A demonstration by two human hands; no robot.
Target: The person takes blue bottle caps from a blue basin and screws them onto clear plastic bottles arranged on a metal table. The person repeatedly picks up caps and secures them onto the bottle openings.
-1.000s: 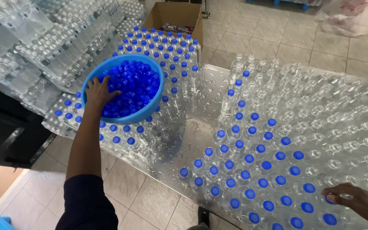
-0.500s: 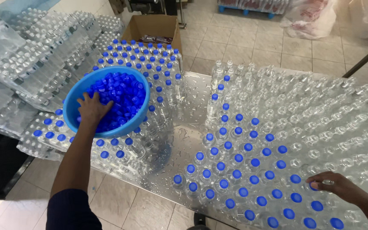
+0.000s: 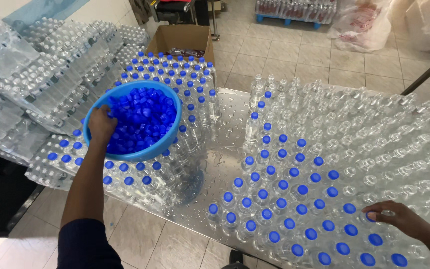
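Note:
My left hand (image 3: 101,126) reaches into a blue plastic bowl (image 3: 167,144) heaped with blue bottle caps (image 3: 143,117); whether it grips any is hidden. The bowl rests on top of capped clear bottles (image 3: 167,74). My right hand (image 3: 399,219) lies at the lower right on the tops of clear bottles, its fingertips pressing a blue cap (image 3: 372,216) onto one bottle. Around it stand capped bottles (image 3: 284,199); beyond them, many uncapped bottles (image 3: 374,134) fill a wet metal table (image 3: 222,164).
Shrink-wrapped packs of bottles (image 3: 36,79) are stacked at the left. An open cardboard box (image 3: 180,37) stands on the tiled floor behind the capped bottles. A plastic bag (image 3: 364,22) lies at the back right.
The view has shifted so the bowl sits lower and closer. My left hand has dug into the caps at the bowl's left side. My right hand has moved left onto a bottle top.

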